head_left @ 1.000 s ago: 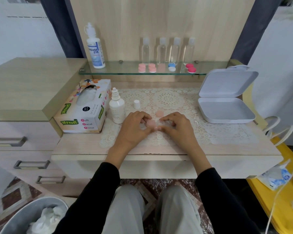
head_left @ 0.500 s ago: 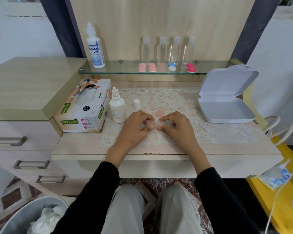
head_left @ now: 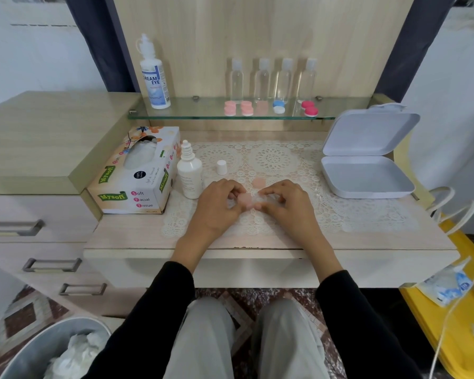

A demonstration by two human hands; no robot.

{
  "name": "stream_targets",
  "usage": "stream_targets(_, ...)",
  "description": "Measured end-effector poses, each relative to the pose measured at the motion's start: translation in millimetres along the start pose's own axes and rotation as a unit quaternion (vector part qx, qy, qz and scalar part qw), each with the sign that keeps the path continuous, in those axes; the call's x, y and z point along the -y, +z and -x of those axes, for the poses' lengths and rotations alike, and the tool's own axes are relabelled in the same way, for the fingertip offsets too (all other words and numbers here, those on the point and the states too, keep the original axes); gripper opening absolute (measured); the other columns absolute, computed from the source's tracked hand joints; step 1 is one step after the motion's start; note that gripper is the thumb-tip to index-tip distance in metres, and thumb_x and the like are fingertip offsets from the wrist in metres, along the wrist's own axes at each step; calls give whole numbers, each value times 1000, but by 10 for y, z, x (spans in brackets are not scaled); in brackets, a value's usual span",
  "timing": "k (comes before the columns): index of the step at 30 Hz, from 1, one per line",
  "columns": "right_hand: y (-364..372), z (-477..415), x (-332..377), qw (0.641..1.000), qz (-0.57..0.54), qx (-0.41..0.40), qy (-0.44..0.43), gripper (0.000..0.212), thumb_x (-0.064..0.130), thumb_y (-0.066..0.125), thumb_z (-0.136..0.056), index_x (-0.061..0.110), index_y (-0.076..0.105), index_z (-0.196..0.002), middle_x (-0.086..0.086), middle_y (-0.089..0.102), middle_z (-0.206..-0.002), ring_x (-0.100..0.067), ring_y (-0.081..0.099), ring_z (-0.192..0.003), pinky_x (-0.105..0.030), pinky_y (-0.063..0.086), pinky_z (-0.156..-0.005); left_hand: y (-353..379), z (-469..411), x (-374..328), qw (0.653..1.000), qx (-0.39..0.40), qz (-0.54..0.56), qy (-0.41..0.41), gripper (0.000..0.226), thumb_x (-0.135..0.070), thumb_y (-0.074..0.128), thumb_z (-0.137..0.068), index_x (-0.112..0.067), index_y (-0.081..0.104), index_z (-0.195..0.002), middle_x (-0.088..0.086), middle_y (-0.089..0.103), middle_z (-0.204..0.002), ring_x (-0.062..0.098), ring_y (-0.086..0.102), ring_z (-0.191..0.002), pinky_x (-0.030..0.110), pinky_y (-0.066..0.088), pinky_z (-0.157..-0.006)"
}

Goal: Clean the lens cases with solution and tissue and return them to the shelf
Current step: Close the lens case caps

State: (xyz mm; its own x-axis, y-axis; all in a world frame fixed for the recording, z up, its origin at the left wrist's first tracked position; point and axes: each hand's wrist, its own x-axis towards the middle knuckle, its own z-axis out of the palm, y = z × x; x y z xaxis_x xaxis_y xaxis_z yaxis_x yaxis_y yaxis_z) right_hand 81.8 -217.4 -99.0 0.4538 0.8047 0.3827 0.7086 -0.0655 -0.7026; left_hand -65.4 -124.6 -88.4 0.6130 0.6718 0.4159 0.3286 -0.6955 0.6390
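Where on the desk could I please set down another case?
The lace mat is bare between the right hand and the open white box, and in front of that box. Crowded: the left side, with tissue box, dropper bottle, cap, pink lid, and the left hand pinching the lens case with the right.

Tissue box [head_left: 137, 173]: "Mysoft", "Soft Facial Tissue"; shelf bottle [head_left: 154, 77]: "DREAM EYE".

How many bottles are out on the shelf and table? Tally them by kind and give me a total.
Big labelled bottle: 1
Clear bottles: 4
Small white bottle: 1
Total: 6
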Motion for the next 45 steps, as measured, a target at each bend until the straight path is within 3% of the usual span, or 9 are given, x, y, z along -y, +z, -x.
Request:
stream_targets(3,5,2,-14,1000,-1,-1,-4,31,35,80,-72,21,73,-99,11,56,-92,-10,48,-91,-20,34,-70,-1,-3,-2,1000,6,-1,2,25,-23,78,-73,-13,66,-93,-7,61,-88,13,55,-84,14,40,-75)
stream_targets(28,-15,-3,22,1000,-18,10,12,30,30,81,-72,20,72,-98,14,54,-89,-10,47,-91,-19,34,-71,-18,-10,20,999,34,11,9,24,-10,72,-78,-13,69,-102,5,65,-92,21,57,-84,40,45,-85)
stream_targets(42,-7,-4,-3,1000,-16,15,16,31,32,80,-73,20,73,-100,11,57,-93,-9,50,-92,-21,36,-73,-53,41,-72,999,-2,41,-20,31,-17,79,-73,-14,70,-102,1,68,-98,12,61,-85,22,49,-83)
stream_targets(45,-35,-2,20,999,-36,15,19,31,30,80,-73,21,72,-102,8,60,-95,-6,49,-80,-16,37,-69,-55,38,-62,998,-3,52,-28,29,-17,80,-73,-14,70,-100,0,68,-97,10,61,-84,14,46,-79)
